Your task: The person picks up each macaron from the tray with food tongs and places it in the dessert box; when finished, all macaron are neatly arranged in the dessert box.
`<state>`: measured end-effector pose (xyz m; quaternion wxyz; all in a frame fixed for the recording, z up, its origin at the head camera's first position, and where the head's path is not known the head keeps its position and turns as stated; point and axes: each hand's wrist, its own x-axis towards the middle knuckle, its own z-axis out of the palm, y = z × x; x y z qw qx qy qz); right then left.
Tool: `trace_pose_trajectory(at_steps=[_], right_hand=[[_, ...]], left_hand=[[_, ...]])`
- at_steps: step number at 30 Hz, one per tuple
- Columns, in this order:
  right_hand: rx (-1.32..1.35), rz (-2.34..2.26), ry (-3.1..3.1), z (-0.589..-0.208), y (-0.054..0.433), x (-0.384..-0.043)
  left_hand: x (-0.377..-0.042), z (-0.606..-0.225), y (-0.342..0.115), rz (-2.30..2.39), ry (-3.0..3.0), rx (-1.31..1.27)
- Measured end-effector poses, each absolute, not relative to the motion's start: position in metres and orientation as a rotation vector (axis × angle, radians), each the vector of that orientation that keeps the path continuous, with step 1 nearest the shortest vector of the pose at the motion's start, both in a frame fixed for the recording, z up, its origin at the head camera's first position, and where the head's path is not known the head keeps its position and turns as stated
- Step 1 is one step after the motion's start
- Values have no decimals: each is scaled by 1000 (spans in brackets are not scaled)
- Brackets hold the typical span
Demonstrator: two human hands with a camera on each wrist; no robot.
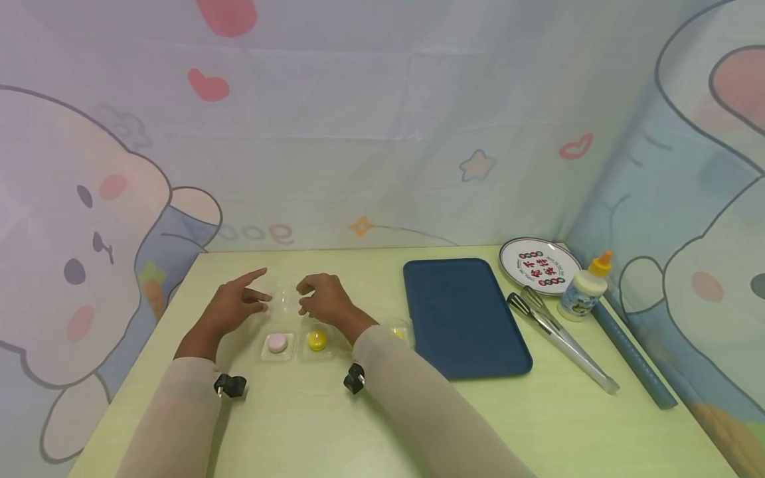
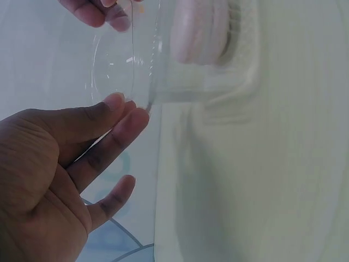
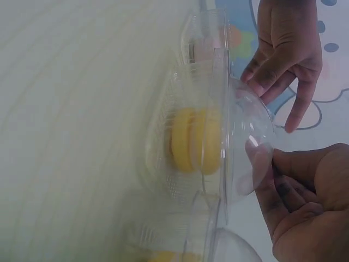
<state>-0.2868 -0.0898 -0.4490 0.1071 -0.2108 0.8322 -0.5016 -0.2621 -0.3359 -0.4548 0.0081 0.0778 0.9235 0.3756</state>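
Note:
A clear domed plastic lid (image 1: pixel 283 297) is between my two hands, just beyond the small trays. Thumb and fingertip of my left hand (image 2: pixel 60 158) pinch its near rim in the left wrist view, with the little finger apart. On the other side my right hand (image 3: pixel 311 202) pinches the lid between thumb and finger. Right below sit two clear trays: one holds a pink macaron (image 1: pixel 277 342), the other a yellow macaron (image 1: pixel 317 340). A third clear box (image 1: pixel 409 326) with something yellow is partly hidden by my right sleeve.
To the right lies a dark blue tray (image 1: pixel 466 318). Beyond it are a printed plate (image 1: pixel 540 265), metal tongs (image 1: pixel 564 342), a white bottle with an orange-yellow cap (image 1: pixel 581 295) and a long grey-blue bar (image 1: pixel 636 355). A cartoon curtain (image 1: pixel 382 133) hangs behind the table.

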Motion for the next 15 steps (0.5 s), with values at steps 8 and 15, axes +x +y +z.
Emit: trace_pose_trajectory(at_steps=[8,15], right_hand=[[-670,-1552,2466,-455,-87,-291],[-698,-1574,2459,-458,-86,-295]], left_hand=[[-261,-453,-338,1202,2863,244],[-260,-452,-339,1199,2895,297]])
